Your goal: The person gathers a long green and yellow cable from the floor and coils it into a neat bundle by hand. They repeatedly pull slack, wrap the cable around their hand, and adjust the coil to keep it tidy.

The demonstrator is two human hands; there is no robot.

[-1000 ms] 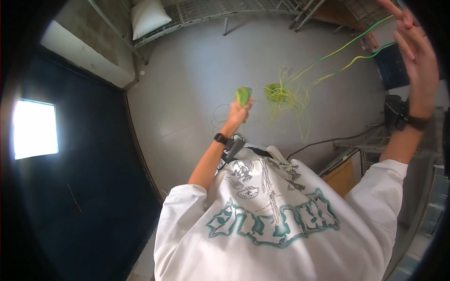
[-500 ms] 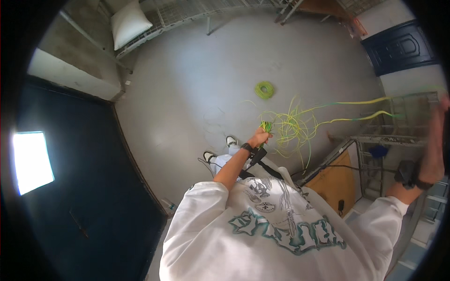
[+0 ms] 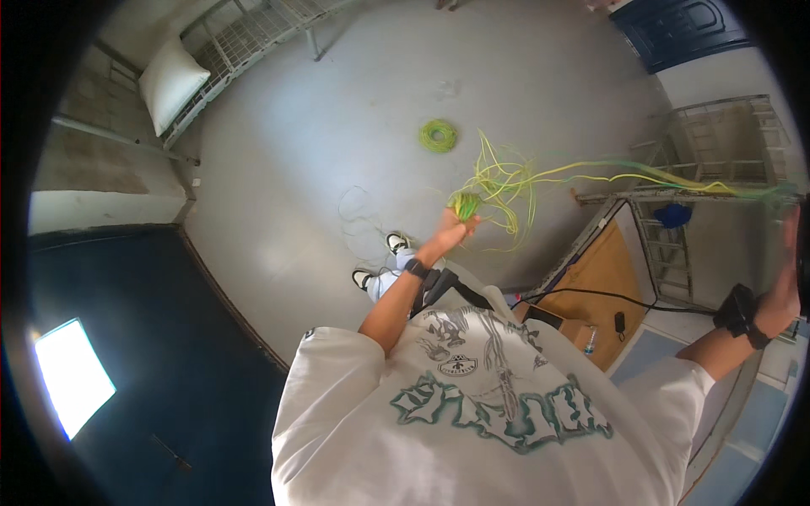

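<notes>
My left hand (image 3: 454,229), out in front of me over the floor, is closed around a bunched coil of yellow-green wire (image 3: 466,206). Loose loops of the same wire (image 3: 515,187) fan out beside it in a tangle. From there, long strands (image 3: 624,173) run through the air to my right hand (image 3: 790,261), raised far out to the right with the strands at its fingers. The dark rim of the picture and blur partly hide those fingers. A second yellow-green wire coil (image 3: 438,136) lies on the floor beyond my left hand.
A metal bed frame (image 3: 245,42) with a white pillow (image 3: 173,82) stands far left. Metal ladder frames (image 3: 721,148) and a brown board (image 3: 591,316) with a black cable (image 3: 591,294) are on the right. At left is a dark door (image 3: 169,337); thin wire bits (image 3: 344,211) lie near my shoes.
The view has shifted, so the room's things sit differently in it. The tangle beside my left hand is drawn out narrower, with strands pulled toward my right hand. My left hand keeps its hold.
</notes>
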